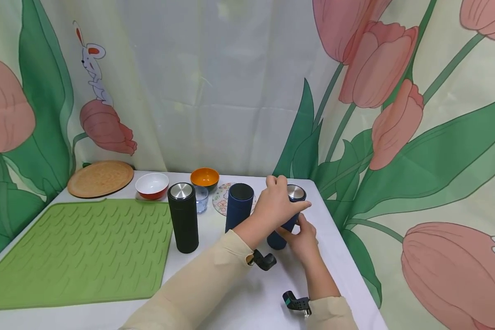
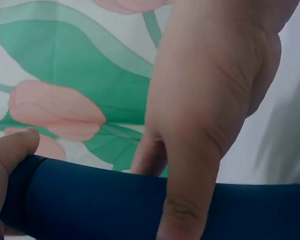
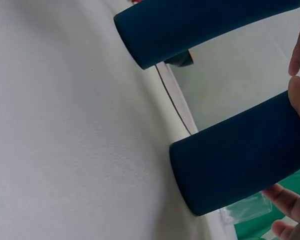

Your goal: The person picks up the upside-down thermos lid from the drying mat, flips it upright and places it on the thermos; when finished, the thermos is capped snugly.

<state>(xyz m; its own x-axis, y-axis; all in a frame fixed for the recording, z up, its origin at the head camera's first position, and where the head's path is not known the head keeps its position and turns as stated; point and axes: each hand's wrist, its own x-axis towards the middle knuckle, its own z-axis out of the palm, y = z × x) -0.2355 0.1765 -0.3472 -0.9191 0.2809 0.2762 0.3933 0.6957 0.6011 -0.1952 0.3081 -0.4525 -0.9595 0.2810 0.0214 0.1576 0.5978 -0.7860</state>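
A blue thermos (image 1: 277, 240) with a silver-topped lid (image 1: 296, 191) stands at the right of the table, slightly tilted. My left hand (image 1: 274, 201) is at its top; in the left wrist view the thumb and fingers lie on either side of the lid end. Lower down, my right hand (image 1: 305, 238) grips the body, its thumb (image 2: 187, 215) across the blue side. A second blue thermos (image 1: 238, 208) with a dark top stands just left, partly hidden by my left forearm. Further left is a black thermos (image 1: 183, 224) with a silver-topped lid.
A green ridged mat (image 1: 103, 247) covers the table's left side. Behind it are a round wooden board (image 1: 101, 178) and a red-and-white bowl (image 1: 151, 185). An orange bowl (image 1: 205, 176), a clear glass (image 1: 201, 199) and a round patterned mat (image 1: 220, 201) stand between and behind the thermoses.
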